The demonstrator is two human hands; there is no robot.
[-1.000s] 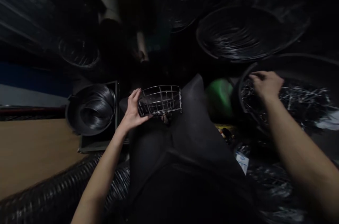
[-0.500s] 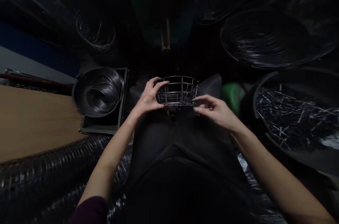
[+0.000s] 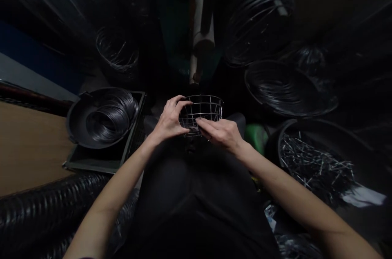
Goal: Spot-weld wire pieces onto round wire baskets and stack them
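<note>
A small round wire basket of shiny metal rods sits on my lap, just past my knees. My left hand grips its left side, fingers curled over the rim. My right hand lies against the basket's near side, its fingers stretched across the lower wires. Whether the right fingers pinch a short wire piece is too dark to tell.
A black tub of short cut wire pieces stands at my right. A dark pan with a coil of wire rests in a tray at my left beside a wooden surface. More wire coils lie beyond. A green object sits near my right knee.
My right hand left the tub of wire pieces and came to the basket's near side. My left hand kept its hold on the basket. My view turned a little.
</note>
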